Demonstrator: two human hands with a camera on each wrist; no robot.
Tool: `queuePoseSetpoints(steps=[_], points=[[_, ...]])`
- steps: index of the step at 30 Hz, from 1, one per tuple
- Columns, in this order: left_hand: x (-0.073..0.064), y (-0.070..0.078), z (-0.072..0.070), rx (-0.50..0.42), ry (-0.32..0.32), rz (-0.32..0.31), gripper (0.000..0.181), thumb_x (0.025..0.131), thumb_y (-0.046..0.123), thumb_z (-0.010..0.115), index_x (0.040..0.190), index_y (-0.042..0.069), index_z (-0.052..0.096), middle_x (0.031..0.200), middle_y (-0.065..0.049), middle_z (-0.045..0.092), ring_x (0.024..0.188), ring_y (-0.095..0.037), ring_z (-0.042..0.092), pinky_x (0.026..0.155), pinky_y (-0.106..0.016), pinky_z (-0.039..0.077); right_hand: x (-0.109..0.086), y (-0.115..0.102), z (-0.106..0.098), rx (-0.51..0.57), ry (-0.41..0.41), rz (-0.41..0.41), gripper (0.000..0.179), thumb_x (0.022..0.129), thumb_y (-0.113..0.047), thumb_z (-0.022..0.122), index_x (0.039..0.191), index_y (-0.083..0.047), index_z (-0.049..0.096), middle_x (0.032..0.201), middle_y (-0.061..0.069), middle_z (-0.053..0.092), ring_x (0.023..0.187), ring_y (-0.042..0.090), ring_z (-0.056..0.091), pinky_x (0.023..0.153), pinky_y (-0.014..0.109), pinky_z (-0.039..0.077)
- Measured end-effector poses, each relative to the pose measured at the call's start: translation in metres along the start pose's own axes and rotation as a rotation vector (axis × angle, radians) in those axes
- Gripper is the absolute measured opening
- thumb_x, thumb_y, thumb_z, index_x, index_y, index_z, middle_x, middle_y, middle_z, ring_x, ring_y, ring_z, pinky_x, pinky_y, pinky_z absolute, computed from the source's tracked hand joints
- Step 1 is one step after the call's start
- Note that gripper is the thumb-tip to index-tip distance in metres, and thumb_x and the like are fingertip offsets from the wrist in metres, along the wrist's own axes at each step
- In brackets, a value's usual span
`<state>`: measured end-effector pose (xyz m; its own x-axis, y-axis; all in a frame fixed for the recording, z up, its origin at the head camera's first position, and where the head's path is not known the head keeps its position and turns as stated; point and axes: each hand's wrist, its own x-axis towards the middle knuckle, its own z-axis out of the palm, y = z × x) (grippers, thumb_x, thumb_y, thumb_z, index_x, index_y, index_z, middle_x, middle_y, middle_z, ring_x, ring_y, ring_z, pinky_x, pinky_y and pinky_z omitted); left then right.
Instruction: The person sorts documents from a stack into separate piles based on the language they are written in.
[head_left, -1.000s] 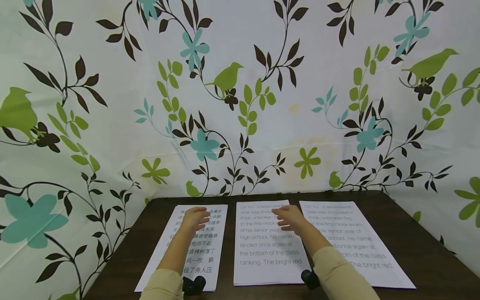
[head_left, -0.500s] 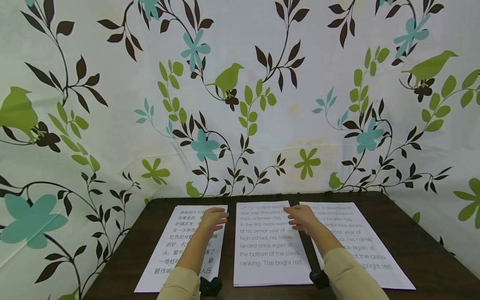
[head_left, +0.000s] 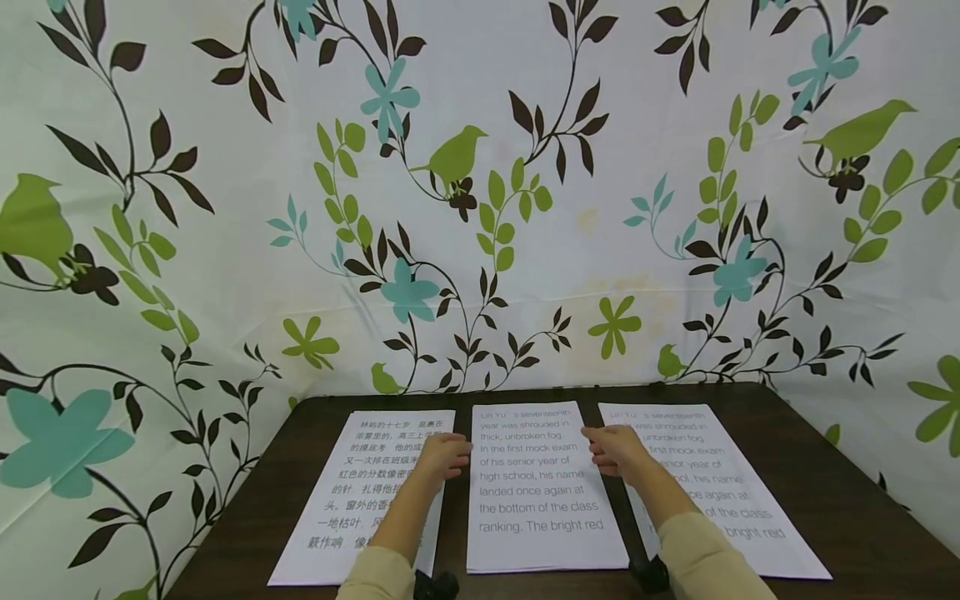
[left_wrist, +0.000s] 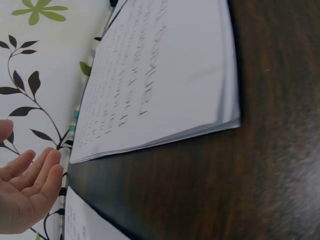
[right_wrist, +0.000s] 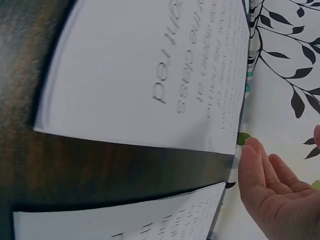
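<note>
Three stacks of printed paper lie side by side on a dark wooden table. In the head view my left hand is by the gap between the left stack and the middle stack. My right hand is at the middle stack's right edge, overlapping the right stack in this view. Both hands hold nothing, with fingers relaxed and pointing inward. The left wrist view shows the left hand palm up beside the middle stack; the right wrist view shows the right hand likewise loosely bent.
The dark tabletop runs back to a white cloth printed with leaves, flowers and green birds. Black devices sit at both wrists. The left stack carries Chinese characters; the other two carry English text.
Both hands have moved to the right, the left one from over the left stack to the gap, the right one from over the middle stack to its right edge. The papers have stayed put.
</note>
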<state>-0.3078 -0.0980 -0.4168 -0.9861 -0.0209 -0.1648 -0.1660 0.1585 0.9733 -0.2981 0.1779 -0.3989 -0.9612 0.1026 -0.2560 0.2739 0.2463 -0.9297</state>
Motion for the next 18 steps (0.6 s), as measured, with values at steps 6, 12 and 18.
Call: queuePoseSetpoints(steps=[6,12,18], points=[[0.001,-0.01,0.005,0.032,0.013,-0.027,0.04,0.079,0.008,0.055,0.112,-0.013,0.046,0.1,-0.022,0.055,0.091,-0.034,0.053,0.074,-0.04,0.045,0.0,0.011,-0.001,-0.019,0.016,0.013,0.053,0.08,-0.031,0.057,0.11,0.012,0.044,0.096,0.023,0.049,0.082,0.03,0.053,0.069,0.037,0.046],[0.002,-0.018,0.008,0.058,0.029,-0.045,0.037,0.078,0.008,0.056,0.108,-0.012,0.05,0.097,-0.019,0.056,0.088,-0.032,0.055,0.071,-0.039,0.046,0.002,0.023,-0.002,-0.06,0.023,0.037,0.058,0.078,-0.032,0.06,0.111,0.013,0.043,0.098,0.024,0.049,0.086,0.032,0.051,0.067,0.036,0.046],[-0.002,-0.022,0.011,0.043,0.048,-0.072,0.035,0.078,0.008,0.056,0.107,-0.011,0.051,0.099,-0.02,0.055,0.089,-0.032,0.054,0.07,-0.039,0.046,0.0,0.029,0.002,-0.071,0.033,0.033,0.046,0.081,-0.025,0.056,0.108,0.011,0.048,0.104,0.027,0.047,0.09,0.035,0.049,0.069,0.04,0.045]])
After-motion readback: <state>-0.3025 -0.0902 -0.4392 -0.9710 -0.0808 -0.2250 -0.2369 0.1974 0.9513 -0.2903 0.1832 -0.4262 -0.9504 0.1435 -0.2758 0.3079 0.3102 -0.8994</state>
